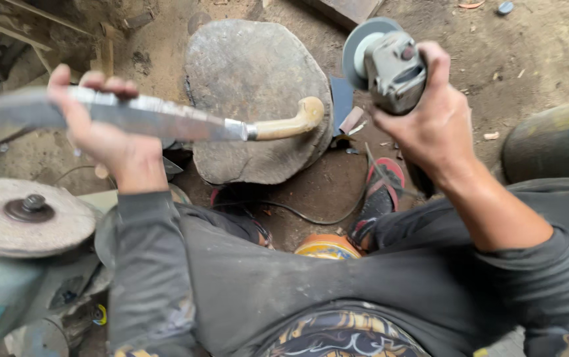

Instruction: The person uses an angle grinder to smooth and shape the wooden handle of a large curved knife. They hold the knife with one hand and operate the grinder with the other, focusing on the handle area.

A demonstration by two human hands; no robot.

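My left hand [102,125] grips the steel blade of a long knife [159,118] near its middle, holding it level above the ground. The blade's tip points left and is blurred; its curved pale wooden handle [294,122] points right. My right hand [430,116] is wrapped around the grey body of an angle grinder [390,66], raised at the upper right with its round disc [362,41] facing away. The grinder and the knife are apart.
A round flat wood block [251,73] lies on the dirt floor under the knife. A bench grinding wheel [23,218] sits at the lower left. A dark drum [555,142] stands at right. A cable [311,215] runs between my sandalled feet.
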